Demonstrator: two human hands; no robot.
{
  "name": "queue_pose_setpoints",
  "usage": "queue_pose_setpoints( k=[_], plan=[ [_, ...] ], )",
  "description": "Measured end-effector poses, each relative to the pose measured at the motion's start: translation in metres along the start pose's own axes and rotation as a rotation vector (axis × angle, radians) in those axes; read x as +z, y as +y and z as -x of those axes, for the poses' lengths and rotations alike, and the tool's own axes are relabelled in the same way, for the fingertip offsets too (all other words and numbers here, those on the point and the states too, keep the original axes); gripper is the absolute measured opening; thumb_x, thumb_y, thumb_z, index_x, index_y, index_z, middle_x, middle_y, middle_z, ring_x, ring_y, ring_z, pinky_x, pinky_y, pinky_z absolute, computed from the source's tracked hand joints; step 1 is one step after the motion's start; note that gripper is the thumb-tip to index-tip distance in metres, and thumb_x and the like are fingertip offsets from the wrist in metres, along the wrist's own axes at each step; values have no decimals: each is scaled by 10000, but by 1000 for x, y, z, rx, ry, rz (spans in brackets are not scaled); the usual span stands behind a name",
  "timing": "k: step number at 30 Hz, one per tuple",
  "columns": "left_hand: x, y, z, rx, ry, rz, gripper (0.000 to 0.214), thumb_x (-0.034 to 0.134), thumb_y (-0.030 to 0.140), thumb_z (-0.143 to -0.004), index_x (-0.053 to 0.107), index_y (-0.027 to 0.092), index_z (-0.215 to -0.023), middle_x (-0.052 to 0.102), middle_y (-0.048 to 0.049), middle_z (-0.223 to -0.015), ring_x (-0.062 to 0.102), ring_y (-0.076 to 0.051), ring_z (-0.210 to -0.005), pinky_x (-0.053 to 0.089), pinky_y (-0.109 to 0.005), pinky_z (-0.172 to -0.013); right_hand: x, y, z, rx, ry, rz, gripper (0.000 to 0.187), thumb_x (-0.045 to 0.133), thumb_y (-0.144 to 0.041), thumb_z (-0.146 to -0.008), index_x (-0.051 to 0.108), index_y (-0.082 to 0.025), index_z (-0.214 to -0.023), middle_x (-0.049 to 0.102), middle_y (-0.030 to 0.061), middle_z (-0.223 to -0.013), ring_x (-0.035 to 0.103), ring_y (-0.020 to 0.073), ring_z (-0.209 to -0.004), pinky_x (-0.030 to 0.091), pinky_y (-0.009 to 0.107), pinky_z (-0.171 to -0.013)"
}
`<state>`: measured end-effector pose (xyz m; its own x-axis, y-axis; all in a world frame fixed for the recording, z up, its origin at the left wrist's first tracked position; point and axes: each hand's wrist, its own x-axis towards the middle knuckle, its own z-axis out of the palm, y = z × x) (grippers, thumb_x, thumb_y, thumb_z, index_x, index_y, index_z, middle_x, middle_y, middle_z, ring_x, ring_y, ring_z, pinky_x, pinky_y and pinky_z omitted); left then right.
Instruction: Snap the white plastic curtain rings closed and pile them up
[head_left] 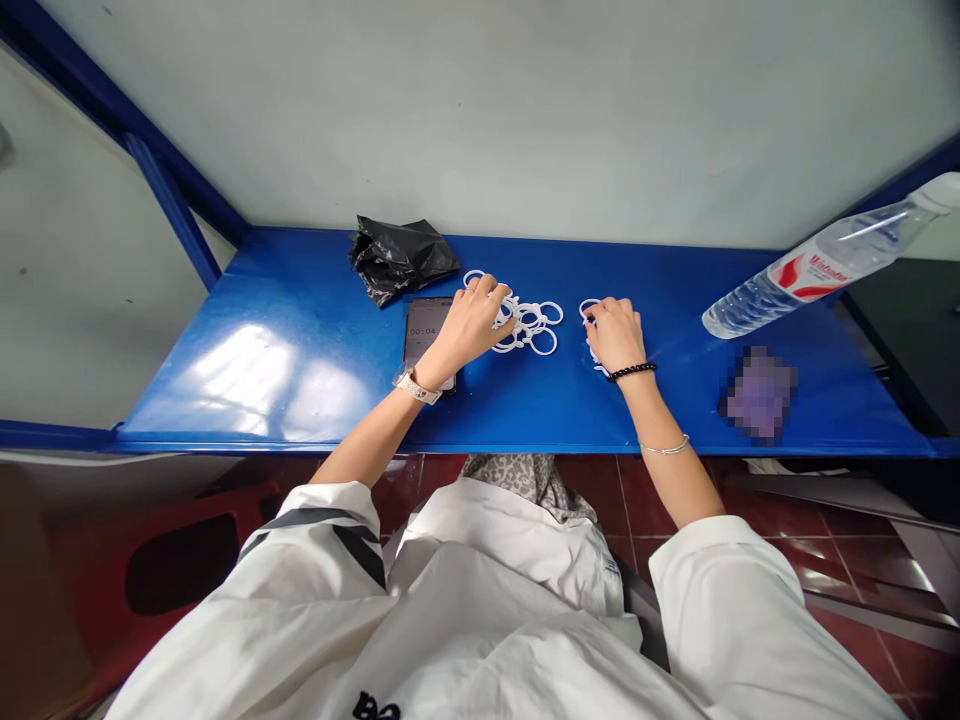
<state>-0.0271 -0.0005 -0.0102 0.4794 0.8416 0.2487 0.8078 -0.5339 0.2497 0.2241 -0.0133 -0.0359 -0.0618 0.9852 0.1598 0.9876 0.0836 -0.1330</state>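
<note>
Several white plastic rings (544, 342) with small tabs lie in a loose pile on the blue table (337, 300). My left hand (472, 322) reaches over the left side of this pile, thumb and fingers apart and touching the rings; its palm hides some of them. To the right, my right hand (616, 335) has its fingers curled down over a smaller group of white rings (589, 307). A ring loop shows past the thumb, and other parts peek out beside the palm. How many rings sit under this hand is hidden.
A phone (420, 335) showing a timer lies partly beneath my left wrist. Behind it rests a crumpled black plastic bag (405, 255). At the right are a water bottle (810, 265) and a blurred purple object (761, 393). A grey wall (487, 120) closes off the table's back.
</note>
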Motion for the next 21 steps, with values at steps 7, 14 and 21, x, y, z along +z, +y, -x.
queue_pose_setpoints(
  k=[7, 14, 21],
  plan=[
    [4, -4, -2, 39, 65, 77, 289, 579, 261, -961, 593, 128, -1217, 617, -178, -1187, 592, -331, -1130, 512, -433, -898, 13, 13, -3, -48, 145, -158, 253, 478, -228, -955, 721, -169, -1000, 699, 204, -1057, 592, 394, -1061, 495, 607, -890],
    [2, -1, -1, 112, 90, 168, 398, 594, 288, -964, 549, 147, -1333, 615, -174, -1278, 588, -319, -1192, 505, -453, -999, -11, -5, -1, -64, 260, -589, 197, 595, -313, -928, 725, -215, -1039, 737, 120, -1070, 653, 315, -1053, 546, 512, -937],
    [2, 9, 5, 197, 102, 383, 665, 684, 351, -930, 391, 206, -1509, 548, -167, -1443, 539, -307, -1337, 475, -445, -1087, -21, -23, 6, -16, -134, -1450, 429, 848, -541, -714, 741, -245, -1006, 765, 49, -1031, 715, 233, -1040, 580, 411, -976]
  ],
)
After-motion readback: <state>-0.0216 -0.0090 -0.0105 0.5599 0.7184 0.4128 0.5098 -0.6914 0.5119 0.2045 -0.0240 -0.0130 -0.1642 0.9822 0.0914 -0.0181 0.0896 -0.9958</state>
